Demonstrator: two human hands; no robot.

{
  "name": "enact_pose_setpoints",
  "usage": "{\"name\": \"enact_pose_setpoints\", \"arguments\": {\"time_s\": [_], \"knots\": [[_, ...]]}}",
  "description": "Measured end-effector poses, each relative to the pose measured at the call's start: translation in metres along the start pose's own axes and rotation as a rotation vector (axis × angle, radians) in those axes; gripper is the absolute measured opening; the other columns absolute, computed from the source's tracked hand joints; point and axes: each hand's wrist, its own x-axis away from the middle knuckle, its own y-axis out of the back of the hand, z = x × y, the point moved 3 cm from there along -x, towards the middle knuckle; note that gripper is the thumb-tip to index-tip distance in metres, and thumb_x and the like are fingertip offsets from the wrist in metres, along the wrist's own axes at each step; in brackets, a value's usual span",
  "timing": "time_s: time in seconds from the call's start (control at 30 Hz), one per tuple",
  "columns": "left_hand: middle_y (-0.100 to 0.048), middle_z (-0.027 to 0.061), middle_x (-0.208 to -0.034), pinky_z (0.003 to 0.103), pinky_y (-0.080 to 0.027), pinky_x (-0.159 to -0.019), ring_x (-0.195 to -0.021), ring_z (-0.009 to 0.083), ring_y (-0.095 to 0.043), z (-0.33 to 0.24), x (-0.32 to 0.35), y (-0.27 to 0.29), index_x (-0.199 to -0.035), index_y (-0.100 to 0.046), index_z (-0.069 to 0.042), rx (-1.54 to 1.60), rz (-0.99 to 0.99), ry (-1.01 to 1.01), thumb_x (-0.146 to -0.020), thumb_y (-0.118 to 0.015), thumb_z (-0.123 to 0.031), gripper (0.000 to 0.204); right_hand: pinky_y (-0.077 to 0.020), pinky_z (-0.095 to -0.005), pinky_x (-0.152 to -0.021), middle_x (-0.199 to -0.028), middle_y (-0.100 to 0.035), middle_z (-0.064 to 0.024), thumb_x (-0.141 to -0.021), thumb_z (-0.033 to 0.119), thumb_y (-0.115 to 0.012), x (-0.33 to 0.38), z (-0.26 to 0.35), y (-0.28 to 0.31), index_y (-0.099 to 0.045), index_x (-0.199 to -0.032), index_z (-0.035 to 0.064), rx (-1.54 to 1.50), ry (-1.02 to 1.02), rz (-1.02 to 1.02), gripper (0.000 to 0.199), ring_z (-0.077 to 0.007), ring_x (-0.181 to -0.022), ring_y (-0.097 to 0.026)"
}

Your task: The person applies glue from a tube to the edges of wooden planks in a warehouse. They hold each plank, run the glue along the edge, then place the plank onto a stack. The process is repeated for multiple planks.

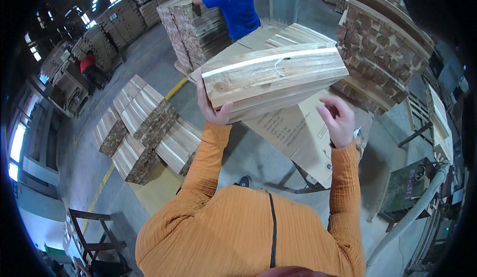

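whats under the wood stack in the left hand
Brown printed cardboard shows under the wood stack, whose left end the left hand grips. The stretch directly beneath is covered, so whether the stack touches it cannot be told.

Part of the left grip (pixel 210 107) is hidden at the end of the wooden block (pixel 278 78), which also covers some of the boards (pixel 300 35) behind it. The upper edge cuts off the co-worker in blue (pixel 233 7), and the hands of the distant person in red (pixel 89 64) are too small to tell.
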Motion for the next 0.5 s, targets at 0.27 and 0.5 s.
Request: {"name": "enact_pose_setpoints", "arguments": {"time_s": [0.27,0.5], "knots": [[-0.042,0.0206,-0.135,0.037,-0.037,-0.101,-0.12,0.028,-0.047,-0.015,0.016,0.003,-0.139,-0.026,0.011,0.005,0.001,0.016,-0.067,-0.072,-0.048,0.104,-0.0471,-0.0302,-0.062,-0.083,-0.056,-0.0041,-0.069,0.004,-0.064,-0.03,0.093,-0.075,-0.068,-0.099,0.0146,0.38,0.686,0.172,0.031,-0.0198,-0.075,-0.057],[-0.036,0.0239,-0.138,0.044,-0.034,-0.104,-0.126,0.0333,-0.04,-0.006,0.027,-0.001,-0.142,-0.024,0.005,-0.08,0.026,-0.127,-0.069,-0.069,-0.039,0.096,-0.0476,-0.0328,-0.065,-0.086,-0.057,-0.0034,-0.065,0.006,-0.064,-0.016,0.083,-0.079,-0.068,-0.098,0.0165,0.424,0.712,0.16,0.035,-0.0205,-0.077,-0.057]]}}
